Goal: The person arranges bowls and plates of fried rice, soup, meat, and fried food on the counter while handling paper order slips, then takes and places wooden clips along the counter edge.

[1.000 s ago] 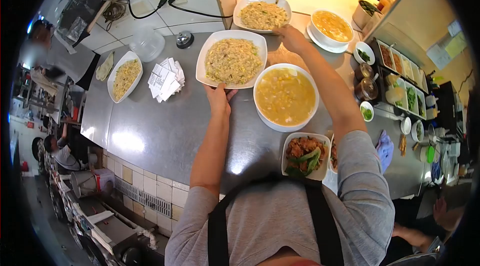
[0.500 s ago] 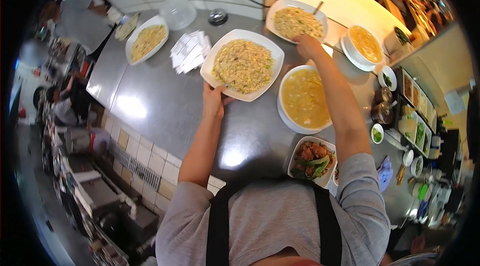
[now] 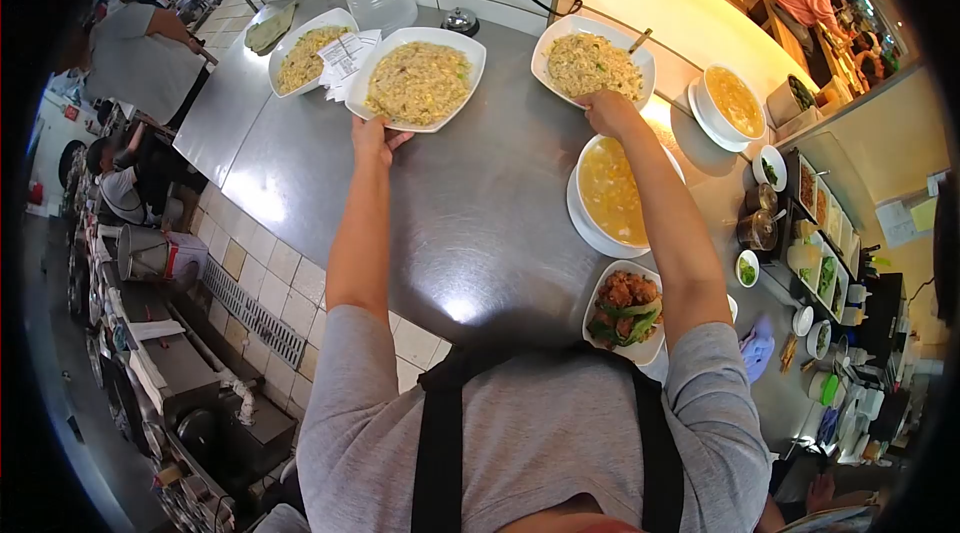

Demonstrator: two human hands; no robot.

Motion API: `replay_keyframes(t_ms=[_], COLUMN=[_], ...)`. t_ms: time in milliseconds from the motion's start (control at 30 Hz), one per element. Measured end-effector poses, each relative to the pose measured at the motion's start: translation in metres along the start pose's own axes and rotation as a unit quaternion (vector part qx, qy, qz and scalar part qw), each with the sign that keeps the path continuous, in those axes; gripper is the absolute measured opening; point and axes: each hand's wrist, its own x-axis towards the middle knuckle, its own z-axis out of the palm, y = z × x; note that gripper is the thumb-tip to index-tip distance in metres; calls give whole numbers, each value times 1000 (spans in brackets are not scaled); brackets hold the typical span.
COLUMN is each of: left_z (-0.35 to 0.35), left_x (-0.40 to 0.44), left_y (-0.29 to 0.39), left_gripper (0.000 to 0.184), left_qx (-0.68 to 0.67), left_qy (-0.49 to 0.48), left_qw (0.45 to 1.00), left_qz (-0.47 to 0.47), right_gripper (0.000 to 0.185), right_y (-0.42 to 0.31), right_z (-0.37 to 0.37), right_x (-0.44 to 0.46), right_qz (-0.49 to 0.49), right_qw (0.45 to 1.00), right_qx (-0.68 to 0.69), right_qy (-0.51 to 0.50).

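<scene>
My left hand point(image 3: 372, 141) grips the near edge of a square white bowl point(image 3: 476, 55) of fried rice point(image 3: 418, 83), thumb against the rim, other fingers partly hidden. This bowl overlaps some paper receipts point(image 3: 343, 55). On the right, my right hand point(image 3: 610, 114) is closed on the near rim of another white bowl point(image 3: 541, 55) of fried rice, with a spoon point(image 3: 641, 40) standing in it. Below my right forearm sits a large bowl of yellow soup point(image 3: 611, 193), partly covered by the arm. Nearer me is a dish of fried meat with green leaves point(image 3: 626, 309).
A third fried rice bowl point(image 3: 301, 61) stands left of the receipts. A call bell point(image 3: 460, 21) and clear plastic container point(image 3: 382, 3) are by the wall. Another soup bowl point(image 3: 735, 101) and a condiment rack point(image 3: 825, 223) are right. A person in grey point(image 3: 145, 58) stands far left.
My left hand has moved the fried rice bowl left and away from me, onto the receipts' edge. My right hand stays on its bowl. The view has shifted slightly.
</scene>
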Motion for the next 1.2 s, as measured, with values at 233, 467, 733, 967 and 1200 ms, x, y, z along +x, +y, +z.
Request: replay_keyframes(t_ms=[233, 467, 733, 967, 1200], left_z=[-33, -53, -68, -97, -59], left_x=[-53, -153, -188, -192, -268], left_y=[-16, -26, -43, -37, -10], left_gripper=[60, 56, 57, 60, 47], left_qx=[23, 51, 44, 40, 257], left_qy=[-21, -41, -19, -138, -54], left_qw=[999, 997, 998, 987, 900], left_qz=[-9, -30, -48, -72, 348], right_gripper=[35, 32, 31, 36, 29], right_y=[-27, -69, -110, -112, -30], right_z=[16, 19, 35, 27, -31], right_x=[-6, -26, -56, -79, -221], right_qz=[-37, -17, -37, -83, -67], right_qw=[998, 992, 990, 987, 966], right_qx=[-39, -122, -132, -119, 79], right_qy=[41, 0, -39, -66, 238])
